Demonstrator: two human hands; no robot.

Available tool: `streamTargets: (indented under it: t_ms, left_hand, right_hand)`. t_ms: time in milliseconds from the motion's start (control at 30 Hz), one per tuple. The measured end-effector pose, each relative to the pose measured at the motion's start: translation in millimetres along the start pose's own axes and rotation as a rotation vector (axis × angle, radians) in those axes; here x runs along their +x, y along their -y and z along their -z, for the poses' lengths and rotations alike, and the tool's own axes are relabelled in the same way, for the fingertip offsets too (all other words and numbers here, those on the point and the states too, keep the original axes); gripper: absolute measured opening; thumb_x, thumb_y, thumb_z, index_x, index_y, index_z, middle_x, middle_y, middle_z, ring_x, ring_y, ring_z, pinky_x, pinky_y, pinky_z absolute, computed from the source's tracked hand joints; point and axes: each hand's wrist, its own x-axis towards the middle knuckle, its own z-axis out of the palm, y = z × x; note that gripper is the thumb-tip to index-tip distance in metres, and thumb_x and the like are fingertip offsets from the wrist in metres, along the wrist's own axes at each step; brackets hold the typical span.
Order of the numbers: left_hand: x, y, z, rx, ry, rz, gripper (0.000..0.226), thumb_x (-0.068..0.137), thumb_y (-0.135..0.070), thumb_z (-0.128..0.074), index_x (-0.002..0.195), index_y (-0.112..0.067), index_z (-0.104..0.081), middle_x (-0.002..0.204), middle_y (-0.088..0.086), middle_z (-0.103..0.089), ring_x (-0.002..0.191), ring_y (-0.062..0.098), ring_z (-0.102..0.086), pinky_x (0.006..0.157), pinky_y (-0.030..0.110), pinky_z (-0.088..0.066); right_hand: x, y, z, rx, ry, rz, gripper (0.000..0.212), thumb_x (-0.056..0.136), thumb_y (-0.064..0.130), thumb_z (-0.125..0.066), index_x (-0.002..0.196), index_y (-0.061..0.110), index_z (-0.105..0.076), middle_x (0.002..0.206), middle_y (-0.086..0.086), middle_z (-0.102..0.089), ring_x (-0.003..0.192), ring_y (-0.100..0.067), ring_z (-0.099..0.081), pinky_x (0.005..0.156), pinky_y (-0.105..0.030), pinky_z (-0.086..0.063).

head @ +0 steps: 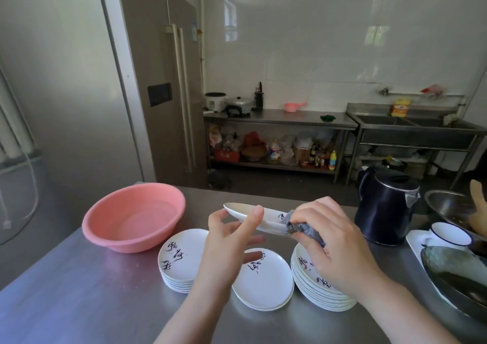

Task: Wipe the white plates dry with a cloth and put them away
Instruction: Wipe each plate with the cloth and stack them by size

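Shiny steel counter [79,291] is filling the lower part of the frame, with a white tiled kitchen wall behind it.

Near the middle, the left hand [232,235] is holding a white plate [253,215] up off the counter. Its thumb is lying over the near rim and its fingers are curling underneath, so it is pinching the plate by its edge. The plate is tilting, with its long side running from the upper left down toward the right. At that lower right end the right hand [324,235] is squeezing a bunched grey cloth [303,229] against the plate, its fingers wrapped tight around the cloth. So the plate is lying just to the left of the wiping hand, and I think the cloth needs to rub leftward along it.

Below the hands, three stacks of plates are sitting on the counter: a left stack [179,262], a low middle stack [263,280] and a tall right stack [316,288]. I cannot tell which ones are already dry.

Further out, a pink basin [131,217] is resting at the left and a dark kettle [384,209] at the right.

The right wrist is hiding part of the tall stack, and the cloth is covering the plate's lower end. At the right edge, a metal bowl [445,206] and a dark pan [453,275] are cut off.
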Motion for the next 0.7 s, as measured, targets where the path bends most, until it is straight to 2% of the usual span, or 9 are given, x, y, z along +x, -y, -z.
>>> streamTargets:
  t_ms: [67, 167, 267, 367, 467, 533, 600, 700]
  left_hand:
    - [2, 5, -2, -0.073, 0.008, 0.008, 0.053, 0.085, -0.032, -0.072, 0.128, -0.017, -0.044, 0.109, 0.008, -0.069, 0.087, 0.021, -0.074, 0.073, 0.039, -0.062]
    - [9, 17, -4, -0.205, -0.016, 0.043, 0.04, 0.086, -0.015, -0.072, 0.119, -0.022, -0.05, 0.104, 0.016, -0.072, 0.09, 0.034, -0.073, 0.068, 0.032, -0.062]
    - [16, 32, -4, -0.28, -0.073, 0.078, 0.046, 0.083, -0.004, -0.072, 0.12, -0.024, -0.052, 0.104, 0.025, -0.071, 0.091, 0.039, -0.072, 0.065, 0.027, -0.06]
    - [19, 51, -1, -0.324, -0.123, 0.094, 0.05, 0.082, 0.003, -0.069, 0.121, -0.023, -0.052, 0.101, 0.021, -0.071, 0.08, 0.035, -0.074, 0.067, 0.029, -0.06]
    - [22, 81, 5, -0.331, -0.157, 0.104, 0.064, 0.079, 0.003, -0.072, 0.132, -0.02, -0.046, 0.097, 0.018, -0.068, 0.073, 0.028, -0.074, 0.071, 0.032, -0.06]
    - [24, 103, 9, -0.32, -0.168, 0.128, 0.077, 0.065, -0.004, -0.078, 0.133, -0.02, -0.047, 0.098, 0.017, -0.068, 0.07, 0.024, -0.073, 0.075, 0.034, -0.058]
    - [27, 123, 13, -0.324, -0.181, 0.165, 0.079, 0.057, -0.01, -0.075, 0.132, -0.02, -0.05, 0.095, 0.013, -0.069, 0.068, 0.023, -0.072, 0.077, 0.036, -0.056]
    - [34, 152, 16, -0.314, -0.177, 0.219, 0.079, 0.057, -0.009, -0.074, 0.131, -0.02, -0.052, 0.093, 0.014, -0.073, 0.077, 0.029, -0.073, 0.078, 0.036, -0.055]
  right_hand:
    - [-4, -3, -3, -0.001, 0.006, 0.005, 0.013, 0.089, 0.029, -0.054, 0.093, 0.022, -0.064, 0.096, 0.015, -0.061, 0.093, -0.011, -0.052, 0.073, -0.026, -0.045]
    - [-12, -9, -9, 0.047, 0.062, -0.038, 0.008, 0.089, 0.032, -0.056, 0.095, 0.028, -0.059, 0.099, 0.021, -0.058, 0.096, -0.007, -0.05, 0.075, -0.023, -0.044]
    - [-23, -19, -19, 0.115, 0.148, -0.119, 0.013, 0.088, 0.042, -0.057, 0.098, 0.035, -0.059, 0.103, 0.027, -0.056, 0.103, -0.002, -0.049, 0.079, -0.02, -0.043]
    - [-37, -28, -29, 0.156, 0.194, -0.23, 0.017, 0.086, 0.046, -0.06, 0.101, 0.038, -0.062, 0.105, 0.025, -0.058, 0.109, -0.005, -0.05, 0.083, -0.021, -0.043]
    - [-52, -34, -42, 0.176, 0.169, -0.327, 0.017, 0.086, 0.037, -0.067, 0.102, 0.037, -0.064, 0.104, 0.026, -0.058, 0.106, -0.004, -0.05, 0.085, -0.018, -0.04]
    - [-62, -38, -50, 0.181, 0.138, -0.423, 0.017, 0.084, 0.036, -0.067, 0.101, 0.036, -0.064, 0.103, 0.025, -0.059, 0.105, -0.005, -0.05, 0.085, -0.018, -0.04]
    - [-73, -42, -59, 0.19, 0.116, -0.533, 0.018, 0.083, 0.033, -0.07, 0.099, 0.037, -0.063, 0.102, 0.025, -0.06, 0.104, -0.004, -0.05, 0.084, -0.018, -0.041]
    - [-90, -48, -71, 0.215, 0.095, -0.675, 0.023, 0.08, 0.027, -0.077, 0.094, 0.037, -0.062, 0.104, 0.026, -0.059, 0.103, -0.002, -0.051, 0.08, -0.011, -0.038]
